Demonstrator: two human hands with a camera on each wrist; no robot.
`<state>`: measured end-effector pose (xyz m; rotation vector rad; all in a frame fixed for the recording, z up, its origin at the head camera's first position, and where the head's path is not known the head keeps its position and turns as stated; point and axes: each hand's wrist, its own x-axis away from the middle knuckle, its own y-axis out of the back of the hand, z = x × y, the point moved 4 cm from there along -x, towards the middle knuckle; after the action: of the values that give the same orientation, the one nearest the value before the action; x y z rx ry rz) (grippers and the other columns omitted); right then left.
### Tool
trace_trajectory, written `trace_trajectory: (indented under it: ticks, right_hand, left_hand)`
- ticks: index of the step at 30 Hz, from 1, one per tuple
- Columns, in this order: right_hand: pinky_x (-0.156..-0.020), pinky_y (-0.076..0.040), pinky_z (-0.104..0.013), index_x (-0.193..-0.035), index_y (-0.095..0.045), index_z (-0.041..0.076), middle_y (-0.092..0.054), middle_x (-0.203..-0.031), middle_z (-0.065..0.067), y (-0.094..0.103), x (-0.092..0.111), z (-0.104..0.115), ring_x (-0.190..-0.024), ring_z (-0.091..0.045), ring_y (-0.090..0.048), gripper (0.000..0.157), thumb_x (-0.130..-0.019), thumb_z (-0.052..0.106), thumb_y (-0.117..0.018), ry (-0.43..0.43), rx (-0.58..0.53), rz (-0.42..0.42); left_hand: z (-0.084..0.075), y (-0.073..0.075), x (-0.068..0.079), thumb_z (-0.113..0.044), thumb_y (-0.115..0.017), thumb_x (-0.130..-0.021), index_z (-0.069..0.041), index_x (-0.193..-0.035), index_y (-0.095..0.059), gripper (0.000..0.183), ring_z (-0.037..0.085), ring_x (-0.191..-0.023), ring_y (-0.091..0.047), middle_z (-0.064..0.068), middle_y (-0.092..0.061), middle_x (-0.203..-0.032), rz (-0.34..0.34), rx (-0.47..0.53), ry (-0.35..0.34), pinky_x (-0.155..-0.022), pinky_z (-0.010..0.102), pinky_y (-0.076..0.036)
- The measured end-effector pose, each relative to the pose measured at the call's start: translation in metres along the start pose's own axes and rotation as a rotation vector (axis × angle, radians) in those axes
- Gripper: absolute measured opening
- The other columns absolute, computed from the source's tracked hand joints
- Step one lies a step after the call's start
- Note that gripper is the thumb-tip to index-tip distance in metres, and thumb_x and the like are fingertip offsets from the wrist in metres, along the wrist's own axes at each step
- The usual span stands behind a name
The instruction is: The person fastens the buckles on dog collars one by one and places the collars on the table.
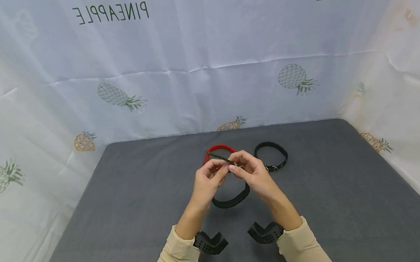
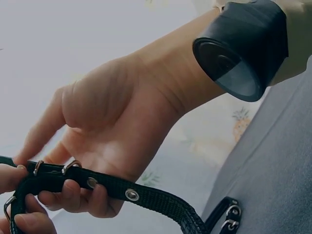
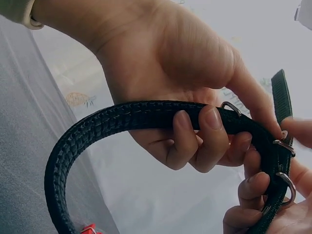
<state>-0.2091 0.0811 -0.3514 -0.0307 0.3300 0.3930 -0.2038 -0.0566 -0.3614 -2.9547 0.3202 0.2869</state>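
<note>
Both hands hold a black collar [image 1: 232, 203] between them, over the middle of the table, its loop hanging toward me. My left hand [image 1: 207, 179] curls its fingers round the strap in the right wrist view, close to a metal ring. From the other side, my right hand [image 1: 254, 176] grips the strap near the buckle with thumb and fingertips. The collar's free end [image 3: 281, 95] sticks out past the buckle. Metal eyelets [image 2: 132, 194] show along the strap in the left wrist view. In the head view the fingers hide most of the buckle.
Just beyond the hands a red collar [image 1: 219, 147] lies on the grey table [image 1: 145, 203]. Another black collar [image 1: 284, 151], looped, lies to the right of it. A pineapple-print curtain [image 1: 199, 98] hangs behind the table. Black camera mounts [image 1: 211, 244] jut inward from both wrists.
</note>
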Motion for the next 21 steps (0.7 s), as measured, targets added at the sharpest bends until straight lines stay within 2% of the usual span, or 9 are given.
trace_trajectory:
  ticks: [5,8,14,21]
  right_hand:
    - [-0.07,-0.042,-0.022,-0.099,-0.057,0.028,-0.056,-0.091,0.015,-0.0006,0.0001,-0.0021,-0.078,-0.004,-0.048,0.015,-0.103,0.022,-0.045,-0.076,0.004,-0.045]
    - [-0.069,-0.04,-0.022,-0.096,-0.057,0.027,-0.055,-0.088,0.014,-0.0011,-0.0001,-0.0015,-0.077,-0.004,-0.047,0.015,-0.103,0.021,-0.045,-0.087,-0.003,-0.054]
    - [-0.067,-0.039,-0.021,-0.097,-0.053,0.021,-0.053,-0.082,0.012,-0.0019,-0.0005,-0.0007,-0.071,-0.004,-0.045,0.01,-0.102,0.015,-0.046,-0.071,-0.026,-0.029]
    - [-0.068,-0.04,-0.022,-0.096,-0.049,0.017,-0.051,-0.079,0.01,-0.0013,-0.0025,-0.0035,-0.071,-0.006,-0.045,0.007,-0.102,0.017,-0.046,-0.104,-0.071,0.039]
  left_hand:
    - [0.0024,0.0021,0.0009,-0.009,-0.059,-0.094,0.001,-0.106,-0.056,0.015,0.003,-0.06,-0.039,-0.014,-0.053,-0.074,0.006,-0.026,0.041,-0.06,0.021,-0.034]
    - [0.0032,0.0032,0.0005,-0.009,-0.06,-0.094,-0.002,-0.107,-0.056,0.015,0.004,-0.063,-0.041,-0.015,-0.056,-0.078,0.014,-0.044,0.055,-0.062,0.019,-0.036]
    - [0.0036,0.0045,-0.0005,-0.009,-0.061,-0.093,0.003,-0.106,-0.06,0.018,0.005,-0.064,-0.041,-0.014,-0.059,-0.079,0.028,-0.072,0.083,-0.062,0.02,-0.036]
    - [0.0053,0.0059,-0.0021,-0.007,-0.061,-0.092,0.01,-0.105,-0.061,0.022,0.005,-0.061,-0.041,-0.015,-0.058,-0.074,0.037,-0.089,0.095,-0.061,0.02,-0.036]
